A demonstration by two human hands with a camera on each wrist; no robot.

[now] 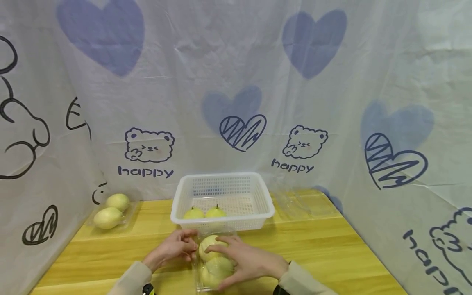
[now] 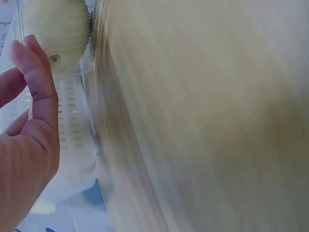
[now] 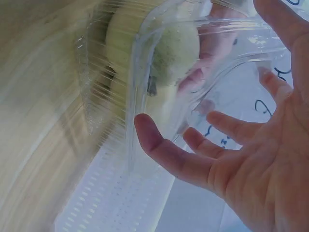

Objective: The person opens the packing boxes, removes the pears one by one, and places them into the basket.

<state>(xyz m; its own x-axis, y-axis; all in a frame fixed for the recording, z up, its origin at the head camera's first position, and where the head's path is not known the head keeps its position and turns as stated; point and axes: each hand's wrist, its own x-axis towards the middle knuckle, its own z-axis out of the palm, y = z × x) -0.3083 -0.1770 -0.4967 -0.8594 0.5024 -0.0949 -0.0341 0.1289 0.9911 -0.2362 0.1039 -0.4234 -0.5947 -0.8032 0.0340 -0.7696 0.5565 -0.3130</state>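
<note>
A clear plastic clamshell box holding two yellow-green pears lies on the wooden table in front of the white basket. My left hand is at the box's left side, its fingers loosely bent and their tips at the plastic edge in the left wrist view. Over the right side of the box, my right hand has its fingers spread. The right wrist view shows its fingers apart beside the clear lid rim. Exact contact with the plastic is hard to tell.
A white perforated basket with two pears stands behind the box. At the back left sits another clear box with two pears. Clear plastic boxes lie at the back right. Printed curtains enclose the table.
</note>
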